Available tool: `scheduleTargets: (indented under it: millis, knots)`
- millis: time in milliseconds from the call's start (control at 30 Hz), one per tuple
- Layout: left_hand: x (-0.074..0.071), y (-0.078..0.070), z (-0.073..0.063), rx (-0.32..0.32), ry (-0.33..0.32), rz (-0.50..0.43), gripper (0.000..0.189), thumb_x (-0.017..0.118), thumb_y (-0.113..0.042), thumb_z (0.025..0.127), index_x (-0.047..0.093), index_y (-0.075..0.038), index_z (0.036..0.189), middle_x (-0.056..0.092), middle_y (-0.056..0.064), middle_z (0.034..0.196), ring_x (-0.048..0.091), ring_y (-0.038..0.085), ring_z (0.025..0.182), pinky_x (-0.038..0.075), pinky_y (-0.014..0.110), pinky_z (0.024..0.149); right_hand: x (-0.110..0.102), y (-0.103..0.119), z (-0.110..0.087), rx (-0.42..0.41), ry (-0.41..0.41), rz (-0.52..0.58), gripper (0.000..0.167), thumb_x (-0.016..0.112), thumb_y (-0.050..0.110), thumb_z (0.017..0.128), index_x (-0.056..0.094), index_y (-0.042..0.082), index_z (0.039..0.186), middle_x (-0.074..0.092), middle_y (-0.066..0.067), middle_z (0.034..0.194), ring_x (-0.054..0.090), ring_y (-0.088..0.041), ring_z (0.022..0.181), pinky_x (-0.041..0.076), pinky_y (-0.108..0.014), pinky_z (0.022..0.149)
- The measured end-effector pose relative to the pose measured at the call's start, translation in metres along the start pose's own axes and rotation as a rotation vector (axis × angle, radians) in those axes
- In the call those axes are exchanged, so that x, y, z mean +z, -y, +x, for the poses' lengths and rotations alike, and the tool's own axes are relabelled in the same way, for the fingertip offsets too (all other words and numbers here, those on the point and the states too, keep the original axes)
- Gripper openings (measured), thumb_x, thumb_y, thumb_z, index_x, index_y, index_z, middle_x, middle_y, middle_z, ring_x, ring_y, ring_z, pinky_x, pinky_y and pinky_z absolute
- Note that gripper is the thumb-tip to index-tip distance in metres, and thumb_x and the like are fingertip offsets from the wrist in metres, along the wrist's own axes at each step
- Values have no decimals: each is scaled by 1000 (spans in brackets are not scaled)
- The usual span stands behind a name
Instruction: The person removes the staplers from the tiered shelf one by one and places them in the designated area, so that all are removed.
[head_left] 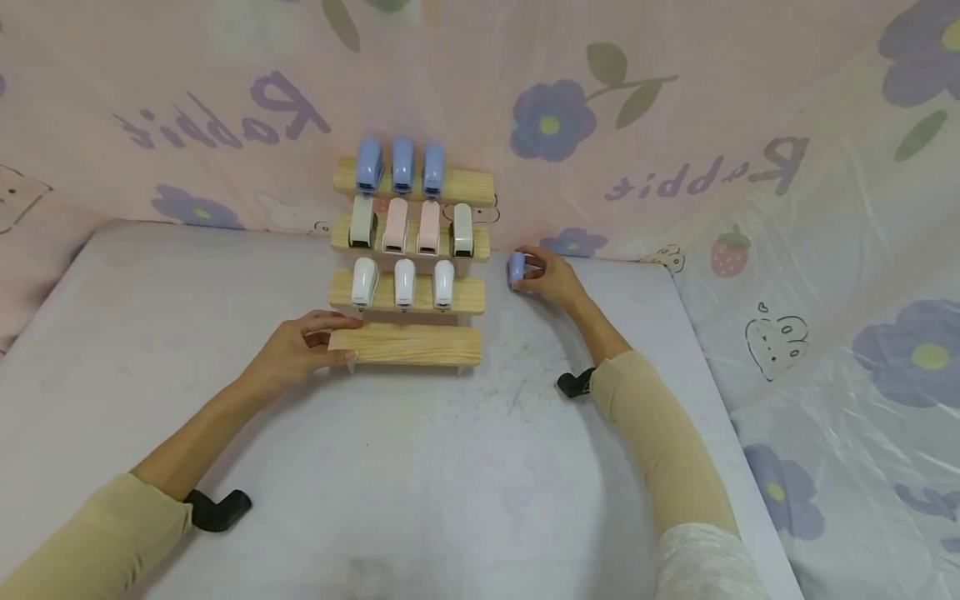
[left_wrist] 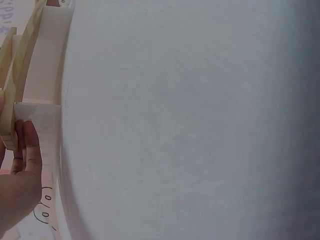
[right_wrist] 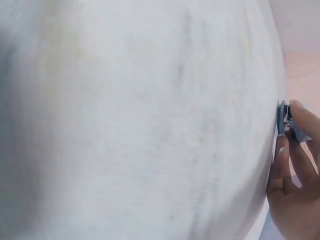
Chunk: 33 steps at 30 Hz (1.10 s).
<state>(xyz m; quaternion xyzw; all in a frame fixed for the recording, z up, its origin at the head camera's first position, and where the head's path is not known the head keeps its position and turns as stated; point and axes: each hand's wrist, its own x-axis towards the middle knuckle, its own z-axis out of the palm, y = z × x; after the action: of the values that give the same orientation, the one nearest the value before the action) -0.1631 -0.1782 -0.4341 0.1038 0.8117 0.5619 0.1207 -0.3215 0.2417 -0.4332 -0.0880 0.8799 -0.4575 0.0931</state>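
A wooden step rack point(head_left: 417, 344) stands on the table with small staplers on its upper steps. My left hand point(head_left: 303, 346) grips the left end of its lowest step, which is bare on top. In the left wrist view, the fingers point(left_wrist: 32, 145) reach around the board's end. To the right of the rack, my right hand point(head_left: 555, 277) pinches a small blue stapler point(head_left: 516, 271) at table level. The right wrist view shows this blue stapler point(right_wrist: 282, 120) between thumb and fingers, partly hidden by them.
Three blue staplers point(head_left: 402, 165) line the top step. Pink staplers point(head_left: 396, 225) and pale grey-green ones point(head_left: 462, 229) share the step below, with three white staplers point(head_left: 405, 283) under them. A patterned curtain point(head_left: 697, 108) hangs behind the white table point(head_left: 420, 492).
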Motion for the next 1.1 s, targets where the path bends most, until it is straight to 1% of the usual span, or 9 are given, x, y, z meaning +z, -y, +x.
scheduleTargets:
  millis: [333,467,533,600,700,767,833,900,1100]
  knots:
    - [-1,-1,2,-4,-1,15,52,81,-24,85,64,-10,133,52,7,138,52,25,118,47,15,86,-3,-4,1,6,-1,40,71,79,8,85,48,17,149,48,-12,148,54,-31,125,45,-44,102]
    - [-1,-2,0,-14,1,20,53,80,-27,85,64,-11,133,52,7,139,50,26,122,45,17,90,-4,-5,0,-1,-14,31,70,79,10,86,48,18,149,51,-11,147,56,-33,122,46,-44,101]
    - [-1,-1,-2,-28,0,30,52,80,-28,86,64,-12,133,52,6,139,48,26,125,42,16,93,-3,-6,0,-5,-11,29,69,79,13,87,48,19,149,51,-8,147,58,-33,119,48,-41,98]
    - [-1,0,-5,-34,1,31,52,80,-27,86,64,-12,133,51,7,140,47,26,128,42,15,94,-3,-6,-2,-10,-11,16,70,79,16,87,47,20,149,52,-5,147,60,-32,116,50,-35,94]
    - [1,1,-5,-24,7,30,51,79,-27,86,64,-12,133,51,7,140,46,26,128,41,17,96,-5,-6,-6,-17,-33,12,69,78,17,88,47,21,150,54,-2,145,63,-29,111,51,-27,86]
    - [2,2,-4,-10,7,25,51,80,-28,86,65,-12,132,52,6,140,45,25,129,41,21,98,-8,-4,-10,-26,-65,7,67,76,17,89,48,24,149,56,1,143,64,-27,108,51,-24,80]
    - [3,3,-2,-3,6,27,52,80,-30,86,65,-12,132,52,6,140,45,25,129,41,25,101,-11,0,-12,-48,-93,9,64,76,17,89,50,24,147,57,3,141,65,-26,105,51,-25,77]
    - [3,3,-1,-6,-1,28,51,80,-29,85,66,-12,131,52,5,140,45,25,130,40,26,101,-14,5,-13,-71,-105,-4,62,76,20,90,52,26,146,58,4,140,65,-24,104,50,-25,77]
    - [0,3,1,0,-5,28,52,81,-27,85,65,-10,132,51,8,141,47,28,129,41,16,94,-20,25,-14,-116,-135,-10,58,76,21,90,55,27,143,60,5,138,63,-21,102,49,-28,77]
